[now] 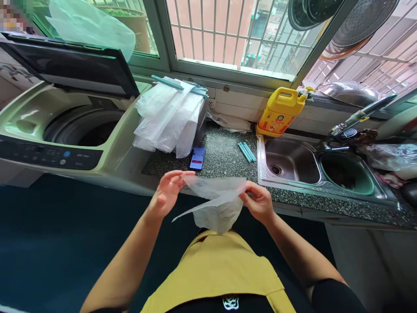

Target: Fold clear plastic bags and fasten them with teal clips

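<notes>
A thin, translucent white plastic bag [219,211] stretches between my hands in front of my body. My left hand [167,193] has its fingertips at the upper left corner of the bag, and its other fingers curl loosely. At the right edge, my right hand [258,201] pinches the plastic between thumb and fingers. One narrow flap of the bag sticks out to the lower left, below my left hand. Beyond my hands, a phone [197,158] with a lit screen lies on the speckled counter [221,148].
Several plastic bags [169,117] are draped at the counter's left, with teal sealing clips [167,82] on top. More teal strips [246,152] lie beside the sink [289,161]. A yellow jug [280,113] stands behind it. At left, a washing machine [110,161] has its lid raised.
</notes>
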Motion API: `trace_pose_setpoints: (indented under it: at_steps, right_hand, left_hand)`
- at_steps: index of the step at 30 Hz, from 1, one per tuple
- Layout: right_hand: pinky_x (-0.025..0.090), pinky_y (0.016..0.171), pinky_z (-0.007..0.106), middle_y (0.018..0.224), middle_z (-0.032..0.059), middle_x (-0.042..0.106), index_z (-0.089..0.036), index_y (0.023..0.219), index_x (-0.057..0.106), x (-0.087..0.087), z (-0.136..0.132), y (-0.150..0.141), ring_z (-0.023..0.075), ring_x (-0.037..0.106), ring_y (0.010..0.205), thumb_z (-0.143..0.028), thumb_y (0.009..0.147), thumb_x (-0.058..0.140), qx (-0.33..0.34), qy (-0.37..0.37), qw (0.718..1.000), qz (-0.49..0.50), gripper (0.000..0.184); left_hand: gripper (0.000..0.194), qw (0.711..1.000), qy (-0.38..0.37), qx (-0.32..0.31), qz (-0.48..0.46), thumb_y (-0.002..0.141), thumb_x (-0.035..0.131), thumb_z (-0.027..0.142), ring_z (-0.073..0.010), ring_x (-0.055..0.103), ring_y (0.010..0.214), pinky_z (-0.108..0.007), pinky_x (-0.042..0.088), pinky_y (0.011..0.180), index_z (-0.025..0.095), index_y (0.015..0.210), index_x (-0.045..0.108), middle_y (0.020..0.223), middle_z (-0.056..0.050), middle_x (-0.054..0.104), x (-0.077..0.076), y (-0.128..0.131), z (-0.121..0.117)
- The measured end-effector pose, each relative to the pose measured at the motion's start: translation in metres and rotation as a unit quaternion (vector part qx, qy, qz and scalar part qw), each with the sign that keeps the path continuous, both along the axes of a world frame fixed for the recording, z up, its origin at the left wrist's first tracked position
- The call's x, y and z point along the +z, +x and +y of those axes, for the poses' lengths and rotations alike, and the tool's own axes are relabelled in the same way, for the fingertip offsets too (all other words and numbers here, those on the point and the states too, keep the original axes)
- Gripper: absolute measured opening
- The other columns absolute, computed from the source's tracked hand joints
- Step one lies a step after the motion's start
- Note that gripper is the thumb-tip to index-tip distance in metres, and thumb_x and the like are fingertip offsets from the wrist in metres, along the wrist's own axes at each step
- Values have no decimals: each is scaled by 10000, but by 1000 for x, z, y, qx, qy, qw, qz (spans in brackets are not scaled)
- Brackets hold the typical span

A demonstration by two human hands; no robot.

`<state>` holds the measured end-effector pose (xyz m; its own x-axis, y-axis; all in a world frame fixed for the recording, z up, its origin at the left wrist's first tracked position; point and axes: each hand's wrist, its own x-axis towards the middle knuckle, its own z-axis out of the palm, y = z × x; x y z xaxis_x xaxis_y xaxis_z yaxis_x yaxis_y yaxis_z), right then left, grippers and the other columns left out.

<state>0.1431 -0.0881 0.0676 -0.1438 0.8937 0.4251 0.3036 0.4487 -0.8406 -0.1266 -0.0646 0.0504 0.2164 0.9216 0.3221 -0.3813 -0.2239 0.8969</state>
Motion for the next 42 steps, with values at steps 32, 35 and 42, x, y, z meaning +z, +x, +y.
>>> trace_pose_setpoints:
  at_steps: [32,35,42]
  right_hand:
    - [416,1004,335,1033,44,705,-197,1078,614,19,35,71,145,595,1011,-280,885,552,254,422,780,-387,219]
    - [419,961,355,715,21,670,-149,1005,622,13,42,58,148,603,724,-201,882,513,269,420,781,-377,173]
    - [403,629,261,530,-16,531,-184,692,534,22,69,68,115,455,497,-127,860,415,176,223,892,-352,214]
  left_hand:
    - [286,974,-164,135,76,651,703,425,-87,473,519,-211,376,508,164,682,591,574,29,542,-1,136,65]
    - [275,975,-147,141,86,671,694,419,-86,460,514,-208,372,502,164,671,588,569,29,532,-4,143,69]
    - [285,978,-122,103,137,740,650,442,-172,611,748,-286,489,715,157,734,658,784,-67,684,-20,140,65]
